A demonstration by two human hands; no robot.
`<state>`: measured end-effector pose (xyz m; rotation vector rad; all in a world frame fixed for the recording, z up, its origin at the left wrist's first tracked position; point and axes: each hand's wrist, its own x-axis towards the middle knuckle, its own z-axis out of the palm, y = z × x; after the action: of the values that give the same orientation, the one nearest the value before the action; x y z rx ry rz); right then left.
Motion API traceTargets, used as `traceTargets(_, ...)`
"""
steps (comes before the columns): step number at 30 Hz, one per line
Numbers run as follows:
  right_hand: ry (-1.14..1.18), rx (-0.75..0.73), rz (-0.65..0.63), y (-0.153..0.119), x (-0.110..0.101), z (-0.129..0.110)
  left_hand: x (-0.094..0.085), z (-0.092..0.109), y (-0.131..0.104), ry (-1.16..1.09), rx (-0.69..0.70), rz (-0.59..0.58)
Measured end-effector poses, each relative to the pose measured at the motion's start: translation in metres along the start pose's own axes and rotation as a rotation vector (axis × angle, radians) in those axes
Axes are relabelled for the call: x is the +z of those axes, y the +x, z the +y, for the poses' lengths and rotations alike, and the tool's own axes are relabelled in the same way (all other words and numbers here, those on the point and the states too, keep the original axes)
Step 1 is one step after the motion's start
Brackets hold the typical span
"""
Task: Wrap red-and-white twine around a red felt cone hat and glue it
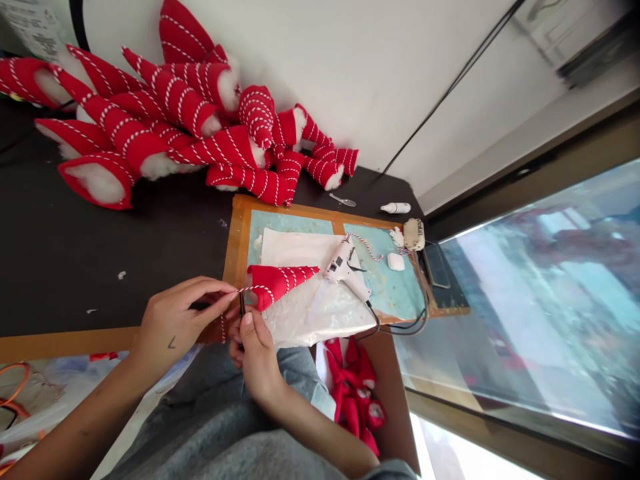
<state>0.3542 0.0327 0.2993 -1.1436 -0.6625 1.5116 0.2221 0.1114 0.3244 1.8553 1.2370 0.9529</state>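
- In the head view, I have a red cone [266, 273] lying on a white sheet [315, 323] at the near side of the counter [165, 250], its wide end toward both hands and its tip by a pale glue gun [345, 268].
- My left grip [173, 320] has thumb and finger together, pinching a striped cord [245, 289] that leads from the cone's wide end; a loose length hangs below the pinch.
- My right grip [260, 363] is closed around a dark slender tool [243, 303], upright beside the cord; I cannot tell what tool it is, or whether it touches the cord.
- To handle this well, I judge the cord wants light, even tension, enough to keep it straight without dragging the cone or lifting its wound rows. Fingertips should keep clear of the tool, and the wrists and cord away from the glue gun's nozzle, which may be hot.
- Below the counter, a cardboard box [400, 417] holds more red pieces [363, 370].
- At lower left, clear plastic [63, 390] lies around or under orange loops [15, 393]; I cannot tell which.
- Along the wall, the piled striped cones [233, 148] show white stuffing [103, 183] at several open ends.
- A small white case [396, 262] sits closed, its contents hidden.
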Motion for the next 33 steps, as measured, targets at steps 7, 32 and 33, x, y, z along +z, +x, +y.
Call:
traceTargets(7,0.062,0.013,0.015,0.0089,0.0064,-0.0036,-0.0003,0.0009,0.0025,-0.01,-0.022,-0.029)
traceTargets(32,0.008,-0.064,-0.026,0.0039,0.0018,-0.0002,0.0,-0.0006,0.0002,-0.443,-0.4,-0.192)
traceTargets(33,0.017,-0.071,-0.036,0.0045,0.0019,0.0001,0.0009,-0.0002,0.0002,-0.477,-0.415,-0.196)
